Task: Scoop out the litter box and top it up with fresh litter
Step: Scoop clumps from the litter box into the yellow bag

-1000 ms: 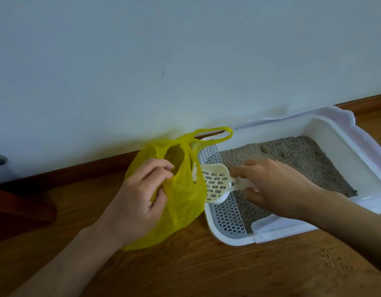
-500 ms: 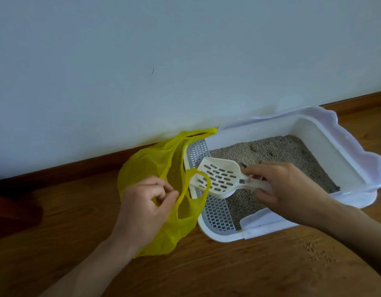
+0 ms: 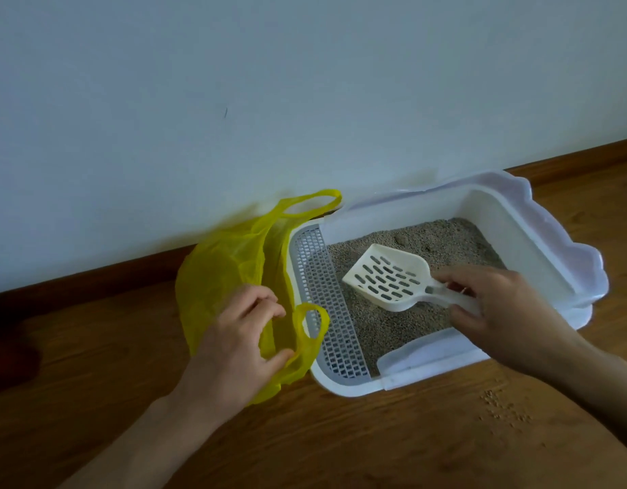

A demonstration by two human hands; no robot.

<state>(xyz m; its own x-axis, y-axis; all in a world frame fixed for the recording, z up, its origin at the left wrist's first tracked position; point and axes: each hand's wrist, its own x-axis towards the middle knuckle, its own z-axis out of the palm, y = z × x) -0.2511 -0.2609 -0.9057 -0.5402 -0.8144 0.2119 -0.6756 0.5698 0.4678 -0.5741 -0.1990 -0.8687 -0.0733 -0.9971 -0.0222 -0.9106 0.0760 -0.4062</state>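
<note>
Head view: sole camera, looking down at a wooden floor (image 3: 340, 435) beside a pale wall (image 3: 305, 82).
Litter box (image 3: 538, 241): white, on the floor against the wall; grey perforated grate (image 3: 326, 298) along its left end.
Litter (image 3: 442, 238): grey, spread over the tray floor; a couple of darker lumps (image 3: 402, 240) near the far wall, apparently clumps not yet lifted.
Scoop (image 3: 386, 277): white, slotted; blade tilted, hovering low over or resting on the litter in mid-tray (contact not clear); slots look empty, nothing visibly carried.
Right hand (image 3: 502, 312): fingers and thumb wrapped round the scoop handle, firmly clamped.
Yellow bag (image 3: 220, 273): thin plastic, slumped on the floor touching the box's left end; one handle loop against the wall, the other draped by the grate.
Left hand (image 3: 237, 347): resting on the bag, thumb and fingers curled into the plastic near the lower loop, pinching it; mouth not held wide.
Bag contents: cannot tell; film too crumpled to see through.
Spilled grains (image 3: 502, 407): a small scatter on the floor in front of the box.
Done so far, judged: tools in place, scooping under way at most.
Left to do, judged: lift the lumps, tip them into the bag, then top up; no fresh-litter container in sight.
</note>
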